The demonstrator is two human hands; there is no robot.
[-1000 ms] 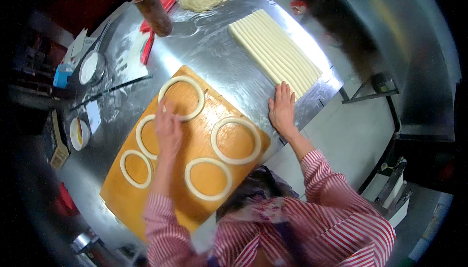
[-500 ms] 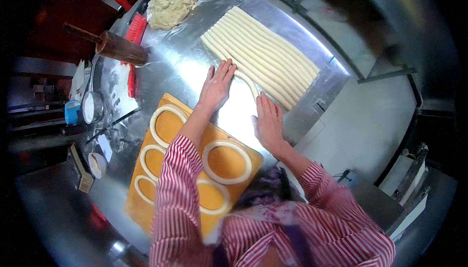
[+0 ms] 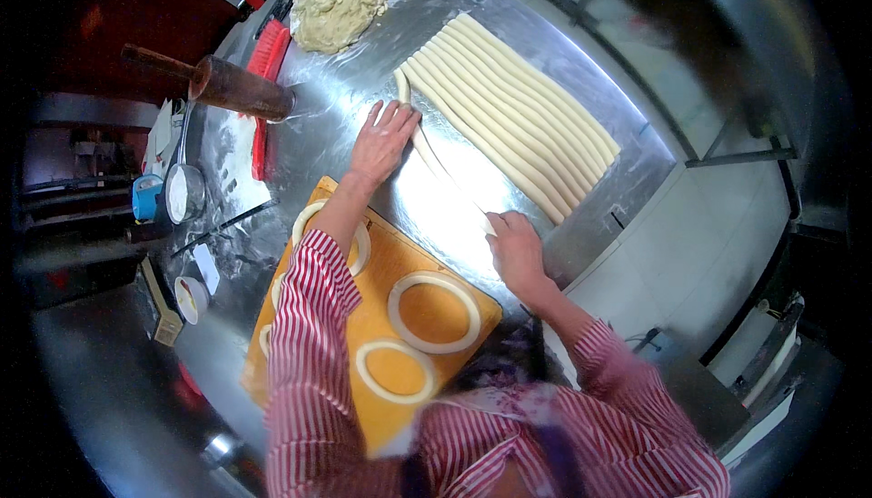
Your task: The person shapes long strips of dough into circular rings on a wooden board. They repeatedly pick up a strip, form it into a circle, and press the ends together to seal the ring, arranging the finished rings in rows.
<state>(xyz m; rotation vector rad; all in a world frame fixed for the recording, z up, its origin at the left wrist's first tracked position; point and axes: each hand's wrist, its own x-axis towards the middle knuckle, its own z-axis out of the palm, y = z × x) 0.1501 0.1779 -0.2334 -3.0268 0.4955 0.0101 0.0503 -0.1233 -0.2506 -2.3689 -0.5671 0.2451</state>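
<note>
A single rope of pale dough (image 3: 440, 169) lies slanting across the shiny metal table, apart from the block of dough ropes. My left hand (image 3: 385, 142) rests flat on it near its far end, fingers stretched out; a short piece sticks out beyond the fingertips. At the near end my right hand (image 3: 520, 251) is closed, thumb and fingers round the rope's tip. Between my hands the rope is thin and nearly straight. Several dough ropes (image 3: 518, 116) lie side by side just beyond it.
Dough rings (image 3: 396, 372) lie on an orange-brown board (image 3: 374, 425) close to me, partly under my left sleeve. A dough lump (image 3: 350, 3) sits at the far left. Left of it are a red brush (image 3: 270, 48), a wooden rolling pin (image 3: 238, 87) and a pan of flour (image 3: 185, 193).
My right hand has gone from lying flat to closed on the rope's end. The rope has come away from the block toward me and straightened, stretching longer and thinner between my hands.
</note>
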